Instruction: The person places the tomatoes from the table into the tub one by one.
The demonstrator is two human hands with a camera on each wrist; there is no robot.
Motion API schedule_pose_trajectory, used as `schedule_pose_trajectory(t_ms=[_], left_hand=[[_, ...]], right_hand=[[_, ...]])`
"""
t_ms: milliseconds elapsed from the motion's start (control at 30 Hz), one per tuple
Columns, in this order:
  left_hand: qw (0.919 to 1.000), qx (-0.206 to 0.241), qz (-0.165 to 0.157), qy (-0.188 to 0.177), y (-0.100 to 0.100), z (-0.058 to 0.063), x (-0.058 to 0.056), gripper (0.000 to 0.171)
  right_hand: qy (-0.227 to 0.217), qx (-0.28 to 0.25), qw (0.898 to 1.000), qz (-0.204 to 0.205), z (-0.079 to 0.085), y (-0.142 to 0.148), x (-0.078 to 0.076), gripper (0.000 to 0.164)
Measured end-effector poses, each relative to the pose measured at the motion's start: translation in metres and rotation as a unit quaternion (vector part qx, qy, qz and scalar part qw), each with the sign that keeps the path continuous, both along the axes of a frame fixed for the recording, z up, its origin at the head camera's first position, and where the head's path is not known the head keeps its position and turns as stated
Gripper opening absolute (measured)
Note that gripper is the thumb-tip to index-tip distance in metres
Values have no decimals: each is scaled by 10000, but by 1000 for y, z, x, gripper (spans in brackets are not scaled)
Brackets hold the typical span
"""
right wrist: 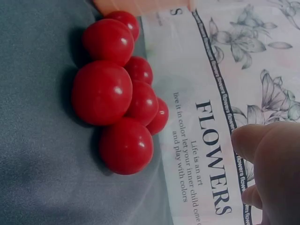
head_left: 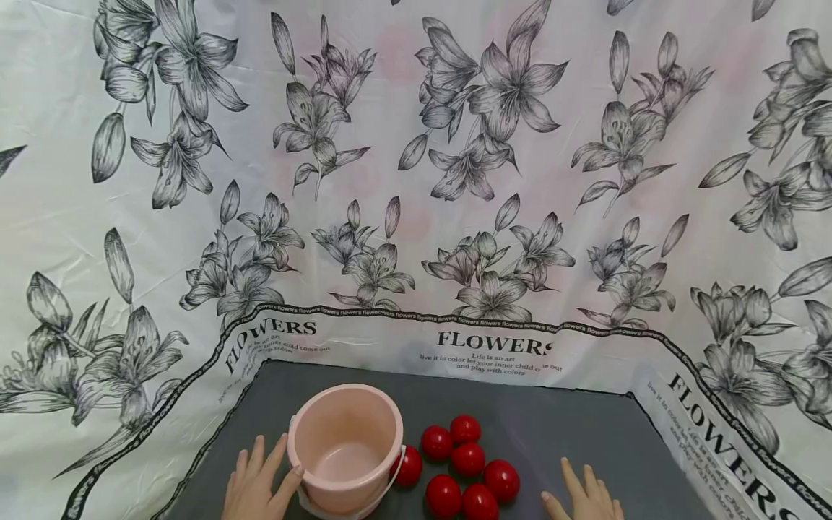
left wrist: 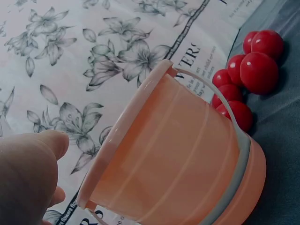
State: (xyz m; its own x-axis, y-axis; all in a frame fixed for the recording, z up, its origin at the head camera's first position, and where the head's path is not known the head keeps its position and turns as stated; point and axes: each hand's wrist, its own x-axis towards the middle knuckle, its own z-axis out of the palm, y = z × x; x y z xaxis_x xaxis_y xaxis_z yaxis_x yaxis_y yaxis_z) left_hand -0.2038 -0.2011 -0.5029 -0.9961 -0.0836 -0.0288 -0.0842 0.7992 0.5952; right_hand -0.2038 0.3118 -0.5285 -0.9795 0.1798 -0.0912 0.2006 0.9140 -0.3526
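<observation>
A pale pink bucket [head_left: 347,433] with a white handle [left wrist: 233,185] stands upright on the grey cloth, its inside bare. My left hand [head_left: 260,482] is at the bucket's left side with fingers spread, fingertips right at its rim in the head view. Several glossy red balls [head_left: 468,459] lie grouped to the right of the bucket, and one of them is partly hidden behind its handle. My right hand [head_left: 583,495] hovers to the right of the balls, fingers extended, holding nothing. In the right wrist view the red balls [right wrist: 102,93] sit apart from that hand's thumb.
The dark grey surface [head_left: 552,415] is bounded at the back and sides by a white curtain [head_left: 390,166] printed with black lilies and the word FLOWERS. Its black border band [head_left: 422,316] runs above the surface's far edge.
</observation>
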Motion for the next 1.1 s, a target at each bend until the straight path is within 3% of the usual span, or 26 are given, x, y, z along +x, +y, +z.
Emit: schedule_pose_trajectory(t_ms=[233, 400, 533, 700, 933, 1100], left_hand=[[9999, 81, -28, 91, 0, -1, 1, 81], [9979, 653, 17, -17, -1, -2, -3, 88], [9929, 1178, 105, -123, 1, 2, -11, 88], [9894, 1433, 240, 15, 4, 8, -23, 77], [9896, 1312, 429, 410, 9, 7, -44, 72], [9889, 1256, 422, 668, 11, 5, -60, 57]], right_hand=[[53, -128, 9999, 71, 1, 0, -1, 93], [11, -227, 9997, 104, -2, -1, -2, 93], [18, -331, 9993, 172, -2, -3, -2, 91], [-97, -398, 9990, 175, -2, -5, -2, 89], [-263, -420, 9986, 163, -8, -8, -2, 88], [-339, -499, 9981, 139, -11, -14, 0, 88]])
